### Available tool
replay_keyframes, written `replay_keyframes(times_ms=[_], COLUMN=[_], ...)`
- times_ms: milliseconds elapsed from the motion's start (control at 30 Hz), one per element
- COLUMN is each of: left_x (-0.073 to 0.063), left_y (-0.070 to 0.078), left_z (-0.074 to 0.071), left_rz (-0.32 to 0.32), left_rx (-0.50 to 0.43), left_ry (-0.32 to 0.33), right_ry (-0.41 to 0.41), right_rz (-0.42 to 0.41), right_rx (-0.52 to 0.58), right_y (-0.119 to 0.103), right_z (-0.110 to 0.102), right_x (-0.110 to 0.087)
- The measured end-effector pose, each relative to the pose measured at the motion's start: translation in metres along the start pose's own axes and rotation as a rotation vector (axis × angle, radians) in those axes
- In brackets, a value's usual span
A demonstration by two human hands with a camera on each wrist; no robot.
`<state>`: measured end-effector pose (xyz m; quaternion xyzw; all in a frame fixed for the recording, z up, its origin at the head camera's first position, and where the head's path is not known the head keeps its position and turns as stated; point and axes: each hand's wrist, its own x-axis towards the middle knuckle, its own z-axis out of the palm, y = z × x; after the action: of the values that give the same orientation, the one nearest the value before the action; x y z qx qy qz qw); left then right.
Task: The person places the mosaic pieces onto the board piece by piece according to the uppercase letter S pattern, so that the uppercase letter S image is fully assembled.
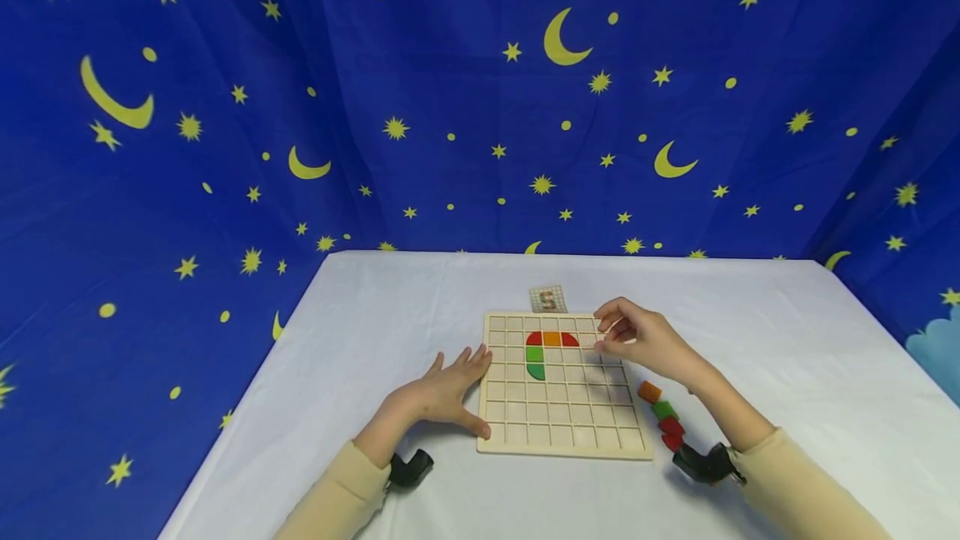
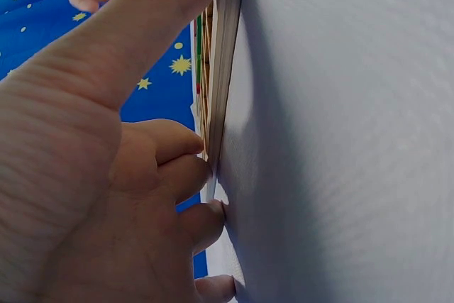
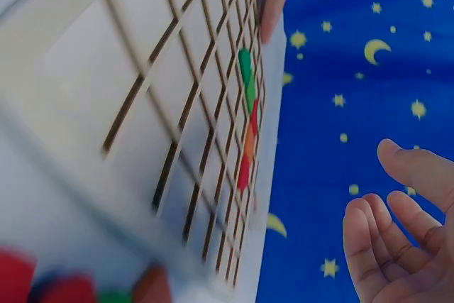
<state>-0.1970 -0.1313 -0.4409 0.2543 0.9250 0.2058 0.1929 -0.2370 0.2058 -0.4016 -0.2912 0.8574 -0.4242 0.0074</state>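
A wooden grid board (image 1: 558,415) lies on the table, with raised lines dividing it into squares. Set in its upper part are a red rounded piece (image 1: 534,339), an orange square (image 1: 552,339), a second red rounded piece (image 1: 570,340), a green square (image 1: 534,353) and a green rounded piece (image 1: 536,372). My left hand (image 1: 444,394) spreads along the board's left edge, thumb near the front corner and fingertips farther up. Over the board's upper right side hovers my right hand (image 1: 651,343), fingers loosely bent; the right wrist view shows nothing between them.
Loose pieces lie in a row right of the board: orange (image 1: 649,392), green (image 1: 664,410) and red (image 1: 671,426). A small card (image 1: 547,299) with a grid pattern sits behind the board. A white cloth (image 1: 375,315) covers the table; blue star-patterned curtains (image 1: 450,90) surround it.
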Motion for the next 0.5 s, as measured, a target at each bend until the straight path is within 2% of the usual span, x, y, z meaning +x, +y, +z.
replay_keyframes(times_ms=[233, 333, 500], left_x=[-0.001, -0.002, -0.001], left_y=[0.001, 0.003, 0.002], left_z=[-0.001, -0.002, 0.000], left_rz=[-0.003, -0.005, 0.004], left_rx=[-0.012, -0.018, -0.015], left_ry=[-0.004, -0.003, 0.003], right_ry=[0.063, 0.075, 0.088], right_rz=[0.053, 0.073, 0.111], right_rx=[-0.051, -0.057, -0.095], right_y=[0.005, 0.016, 0.022], right_z=[-0.020, -0.024, -0.028], right_x=[-0.024, -0.032, -0.043])
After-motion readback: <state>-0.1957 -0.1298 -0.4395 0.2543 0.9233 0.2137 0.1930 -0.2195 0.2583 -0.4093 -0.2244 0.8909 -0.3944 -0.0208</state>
